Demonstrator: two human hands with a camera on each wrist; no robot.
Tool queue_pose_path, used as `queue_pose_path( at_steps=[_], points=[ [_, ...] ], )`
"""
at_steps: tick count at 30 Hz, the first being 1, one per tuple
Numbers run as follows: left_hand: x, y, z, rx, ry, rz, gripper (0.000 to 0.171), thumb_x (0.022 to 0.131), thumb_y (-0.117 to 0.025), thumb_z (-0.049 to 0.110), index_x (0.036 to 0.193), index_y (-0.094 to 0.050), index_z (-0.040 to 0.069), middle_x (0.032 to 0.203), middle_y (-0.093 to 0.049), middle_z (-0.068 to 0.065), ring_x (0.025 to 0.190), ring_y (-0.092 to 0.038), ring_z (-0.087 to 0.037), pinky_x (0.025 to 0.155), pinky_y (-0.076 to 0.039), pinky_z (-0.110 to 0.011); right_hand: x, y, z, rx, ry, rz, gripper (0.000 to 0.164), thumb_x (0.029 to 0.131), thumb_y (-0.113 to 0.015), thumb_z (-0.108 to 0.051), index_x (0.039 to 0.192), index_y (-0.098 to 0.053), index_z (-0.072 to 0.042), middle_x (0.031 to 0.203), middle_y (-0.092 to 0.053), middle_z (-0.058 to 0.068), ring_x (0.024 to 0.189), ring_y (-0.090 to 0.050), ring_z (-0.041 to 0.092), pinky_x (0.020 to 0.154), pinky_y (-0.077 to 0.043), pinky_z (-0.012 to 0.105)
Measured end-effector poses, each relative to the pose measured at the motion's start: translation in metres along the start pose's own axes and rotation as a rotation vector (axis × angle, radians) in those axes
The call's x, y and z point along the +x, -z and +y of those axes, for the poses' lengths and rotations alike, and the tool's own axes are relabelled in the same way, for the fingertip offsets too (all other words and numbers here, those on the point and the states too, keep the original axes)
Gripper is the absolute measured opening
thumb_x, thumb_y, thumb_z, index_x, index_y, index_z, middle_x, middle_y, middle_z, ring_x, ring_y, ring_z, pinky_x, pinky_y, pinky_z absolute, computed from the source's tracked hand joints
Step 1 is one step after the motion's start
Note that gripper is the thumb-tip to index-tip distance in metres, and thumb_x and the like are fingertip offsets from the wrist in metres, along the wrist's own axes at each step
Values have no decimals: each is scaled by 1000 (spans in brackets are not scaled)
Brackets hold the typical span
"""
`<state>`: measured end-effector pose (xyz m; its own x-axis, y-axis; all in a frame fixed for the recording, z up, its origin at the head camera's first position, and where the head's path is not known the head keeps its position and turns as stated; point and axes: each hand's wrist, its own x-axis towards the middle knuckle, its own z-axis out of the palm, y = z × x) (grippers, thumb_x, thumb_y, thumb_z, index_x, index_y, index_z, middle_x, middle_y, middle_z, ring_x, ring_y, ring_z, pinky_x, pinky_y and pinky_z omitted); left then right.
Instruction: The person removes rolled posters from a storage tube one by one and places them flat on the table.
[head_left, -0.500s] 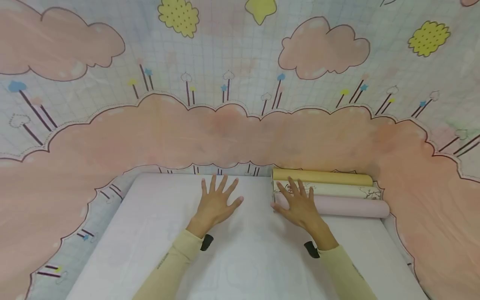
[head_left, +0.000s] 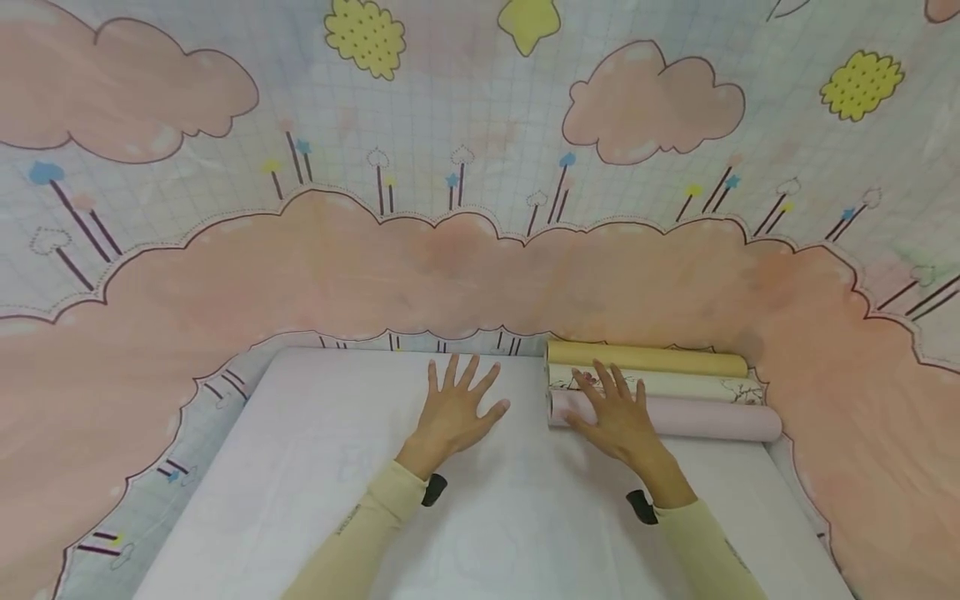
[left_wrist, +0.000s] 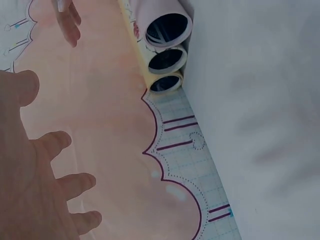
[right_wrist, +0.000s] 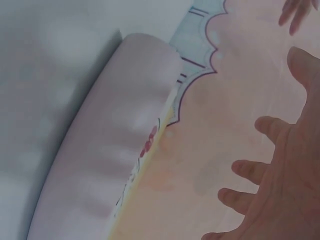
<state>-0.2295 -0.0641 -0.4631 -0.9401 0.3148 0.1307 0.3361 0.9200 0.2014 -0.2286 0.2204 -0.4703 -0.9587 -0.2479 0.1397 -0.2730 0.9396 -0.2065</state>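
My left hand is held over the white tabletop with its fingers spread and nothing in it. To its right, my right hand, fingers also spread, overlaps three rolls in the head view. The nearest is a pale pink roll, behind it a white roll with a flowering-branch print, and at the back a yellow roll. Their hollow ends face left, as the pink roll's open end shows in the left wrist view. In the right wrist view my right palm hangs apart from the rolls.
A cloth with peach clouds, stars and a pale blue grid hangs behind the table and runs down both sides. The rolls lie side by side along the table's back right edge. A black strap shows at my left wrist.
Both hands have shifted a little to the right and slightly toward me in the head view, fingers still spread. The rolls lie where they were on the table.
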Motion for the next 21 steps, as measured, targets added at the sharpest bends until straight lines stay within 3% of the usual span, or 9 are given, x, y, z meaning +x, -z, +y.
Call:
queue_pose_path(
  at_steps=[12, 21],
  points=[
    [11, -16, 21, -30, -34, 11, 65, 98, -31, 64, 155, -29, 32, 163, -24, -8, 152, -13, -37, 118, -4, -68, -4, 0, 34, 7, 12, 17, 70, 94, -48, -62, 153, -36, -25, 161, -25, 16, 148, -20, 43, 110, -11, 76],
    [22, -24, 37, -27, -28, -16, 65, 99, -29, 65, 155, -27, 32, 165, -20, -6, 154, -8, -34, 118, -5, -67, -7, -1, 57, 22, -7, 0, 72, 95, -48, -62, 154, -34, -22, 161, -25, 18, 146, -20, 45, 109, -11, 77]
  ],
)
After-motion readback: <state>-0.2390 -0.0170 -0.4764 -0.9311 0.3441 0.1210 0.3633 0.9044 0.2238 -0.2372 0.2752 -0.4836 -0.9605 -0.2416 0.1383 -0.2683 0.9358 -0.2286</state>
